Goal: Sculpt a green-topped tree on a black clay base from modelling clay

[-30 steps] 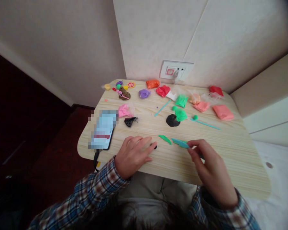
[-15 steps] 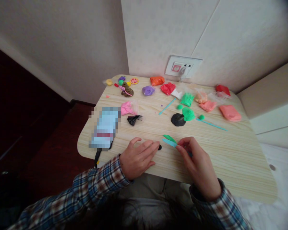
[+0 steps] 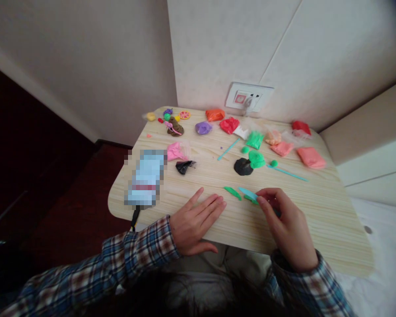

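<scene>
My right hand (image 3: 287, 226) pinches a light-blue plastic modelling knife (image 3: 248, 194), its blade pointing left just over the table. Partly beneath that blade lies a green strip of clay (image 3: 251, 200), and a second leaf-shaped green clay piece (image 3: 232, 193) rests to its left. Flat on the table, fingers stretched out, is my left hand (image 3: 198, 222); the small black clay piece seen earlier by its fingertips is now hidden. Beyond the hands sits a black clay disc (image 3: 243, 167) with a flat green clay shape (image 3: 256, 159) attached at its upper right.
A phone (image 3: 147, 176) with a cable lies at the left. Two thin blue sticks (image 3: 229, 149) and small green balls (image 3: 245, 150) lie mid-table. Along the back are bags of coloured clay (image 3: 215, 115) and a brown coiled clay figure (image 3: 175, 127). A wall socket (image 3: 249, 97) is behind.
The knife moved left towards the left green piece, then back right over the other strip. My left hand flattened and spread over the black piece. The camera view shifted slightly.
</scene>
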{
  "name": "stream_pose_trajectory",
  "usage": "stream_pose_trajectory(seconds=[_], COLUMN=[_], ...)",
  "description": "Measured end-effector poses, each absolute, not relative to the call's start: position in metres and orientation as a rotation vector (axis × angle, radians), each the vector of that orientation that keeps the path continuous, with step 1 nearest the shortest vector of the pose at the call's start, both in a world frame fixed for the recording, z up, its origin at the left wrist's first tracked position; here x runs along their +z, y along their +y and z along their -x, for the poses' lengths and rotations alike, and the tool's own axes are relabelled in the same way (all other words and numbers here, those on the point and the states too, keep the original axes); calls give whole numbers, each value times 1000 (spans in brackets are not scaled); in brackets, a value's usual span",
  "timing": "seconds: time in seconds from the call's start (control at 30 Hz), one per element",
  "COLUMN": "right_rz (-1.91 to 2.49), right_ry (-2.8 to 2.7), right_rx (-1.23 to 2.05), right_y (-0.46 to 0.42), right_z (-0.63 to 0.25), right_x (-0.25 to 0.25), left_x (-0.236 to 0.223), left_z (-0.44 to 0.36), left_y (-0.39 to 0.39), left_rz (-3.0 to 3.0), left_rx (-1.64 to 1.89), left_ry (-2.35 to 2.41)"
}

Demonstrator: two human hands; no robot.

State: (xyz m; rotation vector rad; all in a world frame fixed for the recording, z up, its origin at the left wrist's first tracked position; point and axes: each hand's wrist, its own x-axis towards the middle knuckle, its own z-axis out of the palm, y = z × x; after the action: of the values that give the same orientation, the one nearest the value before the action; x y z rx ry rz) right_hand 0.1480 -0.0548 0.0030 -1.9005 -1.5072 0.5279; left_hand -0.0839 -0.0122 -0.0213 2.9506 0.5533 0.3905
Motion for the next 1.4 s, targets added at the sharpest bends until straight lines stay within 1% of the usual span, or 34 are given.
stream_pose_trajectory(seconds=[0.17, 0.3, 0.4, 0.6, 0.77, 1.0, 1.2, 1.4], right_rz=[1934, 1939, 1918, 1877, 1866, 1871, 1891, 1879], right_ry=[-1471, -1440, -1436, -1419, -1396, -1354, -1344, -1348], right_rx=[435, 406, 414, 388, 435, 405, 460, 461], right_y=[-64, -67, -67, -70, -72, -78, -77, -77], right_z=[-161, -169, -171, -172, -178, -189, -199, -198], right_x=[7, 9, 9, 7, 7, 2, -7, -5], left_x=[-16, -17, -13, -6, -8, -4, -8, -9], left_z=[89, 87, 86, 84, 80, 89, 85, 87], left_y=[-7, -8, -9, -14, -22, -17, -17, -14], left_rz=[-2884, -2921, -2932, -3020, -2962, -3025, -2958, -2953], left_rx=[515, 341, 225, 173, 93, 213, 112, 213], left_ry=[548, 426, 424, 411, 481, 478, 492, 525])
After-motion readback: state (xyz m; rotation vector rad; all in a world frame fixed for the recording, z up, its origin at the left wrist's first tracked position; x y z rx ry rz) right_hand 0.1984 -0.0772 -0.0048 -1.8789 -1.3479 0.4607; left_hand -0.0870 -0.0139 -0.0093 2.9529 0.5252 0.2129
